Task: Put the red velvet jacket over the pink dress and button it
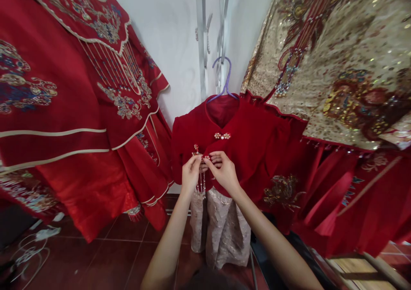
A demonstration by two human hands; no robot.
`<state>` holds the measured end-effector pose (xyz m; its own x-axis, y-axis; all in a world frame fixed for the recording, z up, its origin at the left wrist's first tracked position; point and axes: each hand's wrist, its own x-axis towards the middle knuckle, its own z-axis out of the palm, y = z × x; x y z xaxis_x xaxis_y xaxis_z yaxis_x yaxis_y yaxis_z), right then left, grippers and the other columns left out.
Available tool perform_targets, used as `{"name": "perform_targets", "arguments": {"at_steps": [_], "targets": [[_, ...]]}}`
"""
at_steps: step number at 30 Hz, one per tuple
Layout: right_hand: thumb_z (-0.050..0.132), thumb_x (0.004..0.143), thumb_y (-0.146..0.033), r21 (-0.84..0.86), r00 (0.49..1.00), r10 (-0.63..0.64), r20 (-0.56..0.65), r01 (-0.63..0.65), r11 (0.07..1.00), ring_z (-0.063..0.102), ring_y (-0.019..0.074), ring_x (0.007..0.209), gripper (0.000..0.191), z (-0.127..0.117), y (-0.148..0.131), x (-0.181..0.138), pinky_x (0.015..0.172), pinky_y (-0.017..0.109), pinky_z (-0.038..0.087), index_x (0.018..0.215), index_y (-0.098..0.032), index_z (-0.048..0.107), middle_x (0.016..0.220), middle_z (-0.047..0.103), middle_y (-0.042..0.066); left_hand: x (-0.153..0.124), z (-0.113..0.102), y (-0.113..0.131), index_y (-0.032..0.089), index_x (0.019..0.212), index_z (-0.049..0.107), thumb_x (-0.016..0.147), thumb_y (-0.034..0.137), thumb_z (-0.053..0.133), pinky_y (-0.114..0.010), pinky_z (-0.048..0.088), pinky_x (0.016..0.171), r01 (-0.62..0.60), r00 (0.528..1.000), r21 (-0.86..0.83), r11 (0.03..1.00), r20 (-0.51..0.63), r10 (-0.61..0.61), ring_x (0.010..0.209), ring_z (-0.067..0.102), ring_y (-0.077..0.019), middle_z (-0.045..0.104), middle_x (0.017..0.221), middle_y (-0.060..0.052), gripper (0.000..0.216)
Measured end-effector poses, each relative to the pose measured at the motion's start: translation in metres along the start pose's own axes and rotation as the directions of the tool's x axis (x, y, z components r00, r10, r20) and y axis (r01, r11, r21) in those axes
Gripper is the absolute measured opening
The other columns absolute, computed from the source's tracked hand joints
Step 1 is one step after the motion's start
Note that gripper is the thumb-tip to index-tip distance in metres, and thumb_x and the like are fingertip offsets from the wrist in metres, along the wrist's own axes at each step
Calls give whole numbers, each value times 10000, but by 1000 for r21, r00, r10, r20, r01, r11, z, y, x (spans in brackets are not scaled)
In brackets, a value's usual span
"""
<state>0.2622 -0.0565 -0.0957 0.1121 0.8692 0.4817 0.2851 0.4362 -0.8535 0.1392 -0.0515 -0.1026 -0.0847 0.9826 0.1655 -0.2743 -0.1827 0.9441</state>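
Note:
In the head view a red jacket [250, 129] with a V-shaped neckline hangs on a purple hanger [226, 78]. A beaded frog button [222, 136] fastens its front below the neckline. Lower down, my left hand [191, 172] and my right hand [224, 173] meet at the front edge, fingertips almost touching. Both are closed in a pinch on a second beaded frog button [206, 157], mostly covered by the fingers. A beaded ornament [196, 148] with hanging tassels [201, 185] shows around my left fingers. Pale patterned trousers [226, 230] hang beneath the jacket.
A red embroidered garment [80, 110] with cream piping hangs at left, a gold sequined one [321, 72] at right. Behind the hanger runs a white metal rack [201, 42]. White cables [32, 249] lie on the tiled floor [118, 255]; wooden slats [353, 265] appear at lower right.

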Motion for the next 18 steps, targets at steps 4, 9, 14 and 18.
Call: {"name": "perform_targets", "arguments": {"at_steps": [4,9,14,18], "targets": [[635,820,-412,-3,1000,-12,15,12,1000,669,181,765,231,-7,-1,2,719,323,569,890,-191,624,832,694,64,5,-5,-5,168,902,679,723,419,719,-335,581,707,-43,999,97,994,5,43,706,687,-181,712,810,-47,311],[672,789,-409,33,999,35,20,-36,999,689,180,752,235,-11,-2,5,738,329,582,861,-186,647,833,717,60,20,-10,-11,182,973,616,693,220,722,-316,547,845,-270,939,263,926,-140,314,937,642,-162,654,1051,-77,302],[703,756,-385,104,998,50,39,-54,993,703,183,755,231,-7,1,12,736,324,596,847,-180,648,832,723,62,30,-10,-13,175,943,565,655,130,696,-335,520,901,-258,958,192,947,-78,277,877,653,-144,659,910,-48,319],[708,745,-377,92,998,52,42,-56,994,706,181,744,227,-4,3,19,723,320,601,839,-177,655,811,725,57,33,-9,-13,175,892,555,627,148,723,-324,531,860,-229,964,163,960,-97,247,849,662,-145,658,886,-39,315]]}}
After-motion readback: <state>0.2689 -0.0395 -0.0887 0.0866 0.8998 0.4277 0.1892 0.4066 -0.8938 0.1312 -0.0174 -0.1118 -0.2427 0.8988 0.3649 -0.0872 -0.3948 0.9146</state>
